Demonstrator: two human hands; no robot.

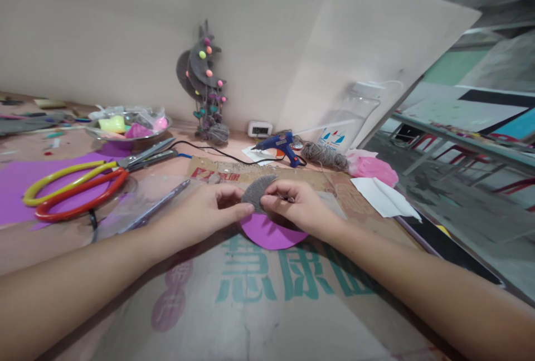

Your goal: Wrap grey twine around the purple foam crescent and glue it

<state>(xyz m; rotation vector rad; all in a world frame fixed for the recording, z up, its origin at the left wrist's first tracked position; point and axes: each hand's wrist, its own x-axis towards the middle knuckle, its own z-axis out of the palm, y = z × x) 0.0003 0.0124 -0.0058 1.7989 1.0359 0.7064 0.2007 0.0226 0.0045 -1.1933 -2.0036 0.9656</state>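
Observation:
Between my two hands is a small grey disc (pixel 256 193), which looks wrapped in yarn. My left hand (pixel 221 205) pinches its left edge between thumb and fingers. On the other side, my right hand (pixel 290 204) grips the disc's right edge, with the fingers curled in. Just below the disc, a round purple piece (pixel 271 233) of paper or foam lies over the printed cardboard (pixel 251 316); part of it is hidden by my right hand. A pen (pixel 156 205) rests left of my left hand.
Scissors (pixel 83 188) with yellow and red handles lie at left on purple sheets (pixel 16 183). Behind stand a metal bowl (pixel 134 135), a grey moon decoration (pixel 204 77), a small clock (pixel 259 128), a blue glue gun (pixel 279 146), grey yarn (pixel 324 156) and a clear jug (pixel 351 116).

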